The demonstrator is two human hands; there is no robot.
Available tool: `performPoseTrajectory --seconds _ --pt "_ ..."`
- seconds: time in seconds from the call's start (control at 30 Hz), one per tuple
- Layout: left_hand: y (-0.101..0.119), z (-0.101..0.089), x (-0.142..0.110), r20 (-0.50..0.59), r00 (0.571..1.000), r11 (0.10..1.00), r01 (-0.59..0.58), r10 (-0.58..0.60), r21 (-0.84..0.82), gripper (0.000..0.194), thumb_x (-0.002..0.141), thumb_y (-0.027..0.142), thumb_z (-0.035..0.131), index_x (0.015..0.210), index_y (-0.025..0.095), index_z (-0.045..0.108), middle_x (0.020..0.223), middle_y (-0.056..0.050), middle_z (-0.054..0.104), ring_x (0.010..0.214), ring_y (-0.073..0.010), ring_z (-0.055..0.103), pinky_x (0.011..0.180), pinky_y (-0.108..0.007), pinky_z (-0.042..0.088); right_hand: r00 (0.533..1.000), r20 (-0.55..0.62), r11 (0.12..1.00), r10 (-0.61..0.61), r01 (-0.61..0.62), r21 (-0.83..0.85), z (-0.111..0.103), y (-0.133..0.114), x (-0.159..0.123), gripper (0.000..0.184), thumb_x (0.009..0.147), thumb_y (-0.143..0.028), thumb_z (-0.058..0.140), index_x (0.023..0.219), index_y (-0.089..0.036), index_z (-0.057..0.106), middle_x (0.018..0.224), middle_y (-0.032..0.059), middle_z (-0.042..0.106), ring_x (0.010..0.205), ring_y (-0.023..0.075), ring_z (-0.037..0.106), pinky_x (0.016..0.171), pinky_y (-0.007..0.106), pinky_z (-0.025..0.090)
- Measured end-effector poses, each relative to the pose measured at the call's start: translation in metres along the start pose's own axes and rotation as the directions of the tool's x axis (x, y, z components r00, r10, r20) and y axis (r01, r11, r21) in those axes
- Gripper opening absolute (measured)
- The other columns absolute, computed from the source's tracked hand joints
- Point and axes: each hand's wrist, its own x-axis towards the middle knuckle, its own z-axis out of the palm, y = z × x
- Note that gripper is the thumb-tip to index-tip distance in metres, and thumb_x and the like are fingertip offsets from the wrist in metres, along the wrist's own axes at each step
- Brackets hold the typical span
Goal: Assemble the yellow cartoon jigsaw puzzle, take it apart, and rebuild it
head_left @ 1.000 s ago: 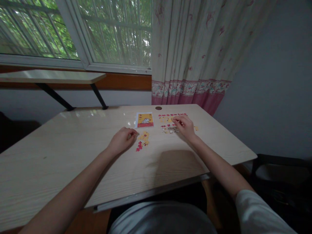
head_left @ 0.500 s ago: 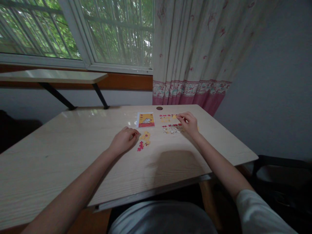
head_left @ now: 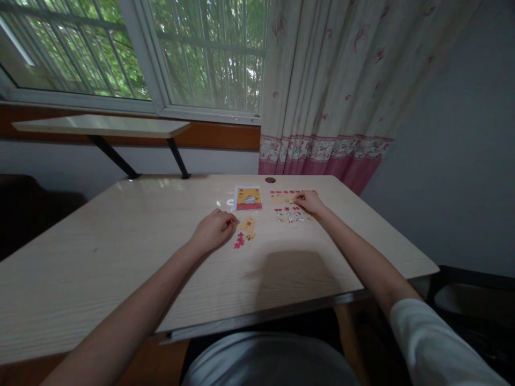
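My right hand (head_left: 309, 201) is closed in a pinch on a small yellow jigsaw puzzle piece (head_left: 292, 201), low over rows of pieces. Red pieces (head_left: 286, 192) form the far row, with yellow ones (head_left: 276, 199) just nearer. Closer to me lie a few more red pieces (head_left: 287, 209) and white-patterned pieces (head_left: 290, 219). My left hand (head_left: 213, 230) rests on the table with its fingers curled; whether anything is in them is hidden. Right beside its fingertips is a loose group of yellow pieces (head_left: 247, 225) and red pieces (head_left: 240, 240).
A picture card (head_left: 248, 199) with a white animal on yellow and red lies between the hands, farther back. Behind it is a round hole (head_left: 270, 180) in the wooden table (head_left: 193, 311). A raised shelf (head_left: 104, 125) stands at the back left; a curtain (head_left: 322, 107) hangs behind.
My right hand has come down from the far red row to the yellow row, where a yellow piece shows at its fingertips. My left hand stays beside the loose group. The view has shifted slightly.
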Motion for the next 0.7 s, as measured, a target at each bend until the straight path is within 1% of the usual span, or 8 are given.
performPoseTrajectory --seconds 0.27,0.47,0.6,0.7 --pt "-0.002 0.0 0.0 -0.005 1.0 0.999 -0.008 0.008 -0.037 0.023 0.079 0.025 0.045 0.081 0.019 0.067 0.075 -0.006 0.066 0.075 -0.0205 0.051 0.068 -0.03 0.039 1.0 0.023 0.999 0.021 -0.02 -0.045 0.006 0.009 0.009 0.019 0.078 -0.028 0.058 0.086 -0.015 0.07 0.081 0.0054 0.07 0.07 0.0138 0.06 0.062 0.02 0.04" --pt "-0.001 0.0 0.0 0.012 1.0 1.0 -0.017 0.017 -0.004 0.023 0.08 0.025 0.045 0.083 0.018 0.067 0.076 -0.007 0.066 0.076 -0.0213 0.052 0.069 -0.031 0.039 0.999 0.011 0.995 0.049 -0.048 -0.091 0.002 0.009 0.008 0.019 0.078 -0.029 0.058 0.086 -0.017 0.07 0.083 0.005 0.07 0.073 0.0142 0.06 0.064 0.021 0.04" --pt "-0.001 0.001 0.0 0.028 0.999 1.0 -0.024 0.024 0.013 0.023 0.081 0.025 0.044 0.083 0.018 0.066 0.077 -0.007 0.066 0.077 -0.0223 0.053 0.069 -0.031 0.04 0.998 -0.023 0.988 0.06 -0.062 -0.14 -0.002 -0.003 0.004 0.019 0.077 -0.027 0.057 0.088 -0.019 0.07 0.088 0.0068 0.07 0.079 0.017 0.061 0.071 0.024 0.041" --pt "-0.002 0.002 0.0 0.036 0.999 0.999 -0.037 0.036 0.017 0.023 0.081 0.025 0.044 0.083 0.017 0.065 0.078 -0.008 0.067 0.076 -0.0227 0.052 0.068 -0.032 0.04 0.997 -0.075 0.983 -0.026 0.012 -0.182 0.002 -0.024 -0.003 0.022 0.079 -0.028 0.053 0.09 -0.021 0.07 0.093 0.0078 0.069 0.083 0.0189 0.061 0.074 0.026 0.041"
